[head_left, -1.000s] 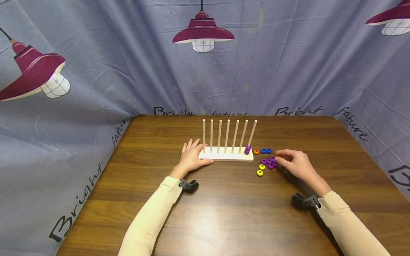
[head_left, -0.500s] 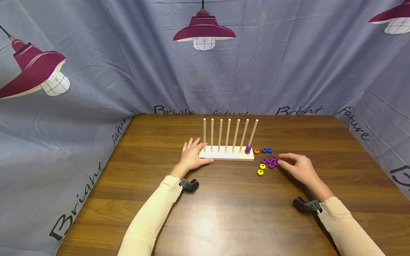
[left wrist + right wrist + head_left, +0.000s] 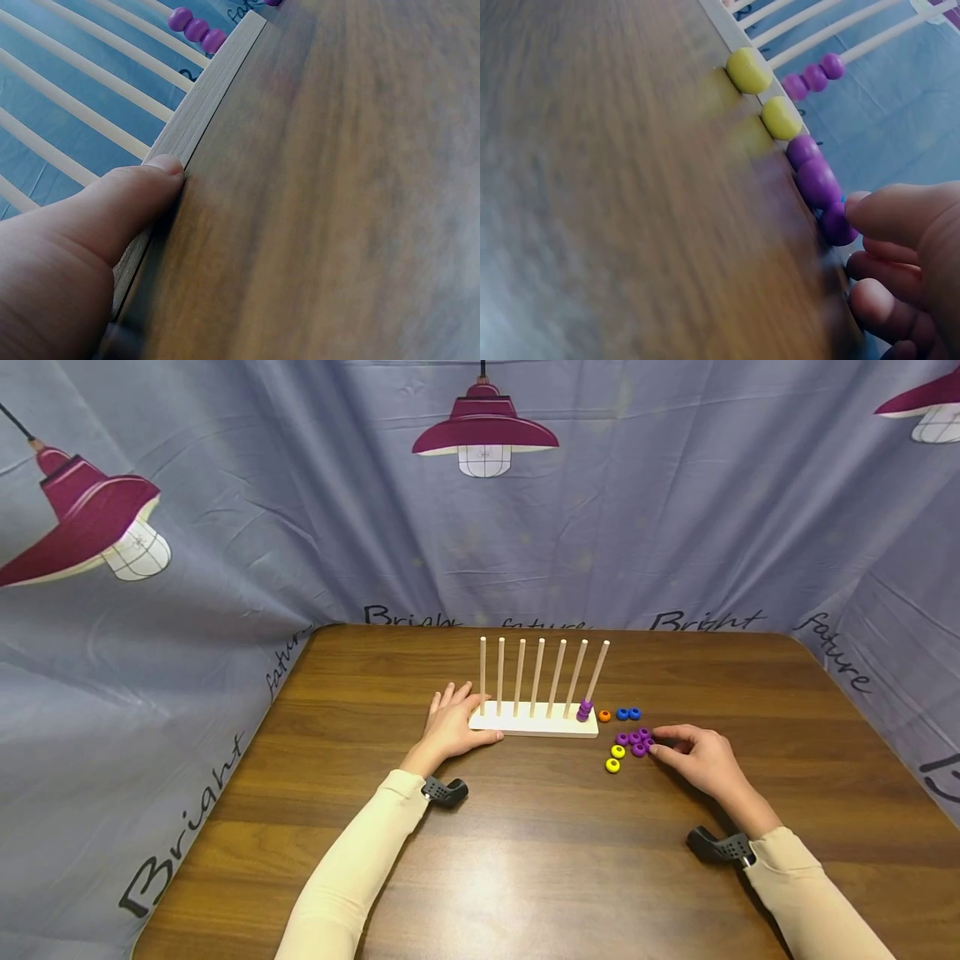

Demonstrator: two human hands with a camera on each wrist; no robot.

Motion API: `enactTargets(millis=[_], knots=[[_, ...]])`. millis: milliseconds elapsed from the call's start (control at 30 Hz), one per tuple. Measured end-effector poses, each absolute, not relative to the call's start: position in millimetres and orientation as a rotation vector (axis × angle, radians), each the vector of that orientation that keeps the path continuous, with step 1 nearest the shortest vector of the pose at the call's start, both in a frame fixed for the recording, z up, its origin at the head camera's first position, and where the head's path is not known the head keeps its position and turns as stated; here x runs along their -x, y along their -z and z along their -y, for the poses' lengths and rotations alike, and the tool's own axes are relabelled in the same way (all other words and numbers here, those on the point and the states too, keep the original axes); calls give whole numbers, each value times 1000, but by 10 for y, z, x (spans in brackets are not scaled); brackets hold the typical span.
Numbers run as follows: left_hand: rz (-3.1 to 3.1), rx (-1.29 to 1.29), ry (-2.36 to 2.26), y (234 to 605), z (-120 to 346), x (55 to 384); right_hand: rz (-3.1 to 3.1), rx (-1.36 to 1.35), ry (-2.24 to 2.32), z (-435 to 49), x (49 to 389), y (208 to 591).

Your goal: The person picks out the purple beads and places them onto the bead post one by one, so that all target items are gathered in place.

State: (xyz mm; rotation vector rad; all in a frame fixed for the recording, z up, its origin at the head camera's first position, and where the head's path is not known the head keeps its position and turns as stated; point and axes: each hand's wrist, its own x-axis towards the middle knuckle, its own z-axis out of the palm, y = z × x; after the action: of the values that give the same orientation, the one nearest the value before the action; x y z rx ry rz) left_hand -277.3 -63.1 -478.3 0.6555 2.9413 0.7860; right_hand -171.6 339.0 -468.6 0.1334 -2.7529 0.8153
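A pale wooden peg stand [image 3: 525, 727] with a row of upright pegs sits near the table's middle. My left hand [image 3: 452, 729] grips its left end, the thumb [image 3: 142, 187] against the front edge and the other fingers behind. Three purple beads [image 3: 584, 711] are stacked on the rightmost peg. My right hand [image 3: 701, 757] is at a cluster of several loose purple beads [image 3: 638, 750]; its thumb [image 3: 900, 214] touches the rightmost bead [image 3: 838, 225], with thumb and index finger apart. Part of that bead is hidden by the thumb in the right wrist view.
Two yellow beads [image 3: 615, 759] lie in front of the purple cluster. An orange bead [image 3: 604, 716] and two blue beads [image 3: 628, 714] lie right of the stand. The brown wooden table [image 3: 555, 860] is backed by a grey-blue curtain [image 3: 637, 527].
My right hand has drawn slightly toward me and right, its thumb now lower beside the rightmost purple bead. The left hand keeps its place on the stand. The head view has shifted slightly.
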Motion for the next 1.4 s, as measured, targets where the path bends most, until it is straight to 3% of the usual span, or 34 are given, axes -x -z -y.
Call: enactTargets(millis=[1400], knots=[[-2942, -651, -788, 4788, 628, 2774, 2616, -299, -777, -3345, 1706, 4812]])
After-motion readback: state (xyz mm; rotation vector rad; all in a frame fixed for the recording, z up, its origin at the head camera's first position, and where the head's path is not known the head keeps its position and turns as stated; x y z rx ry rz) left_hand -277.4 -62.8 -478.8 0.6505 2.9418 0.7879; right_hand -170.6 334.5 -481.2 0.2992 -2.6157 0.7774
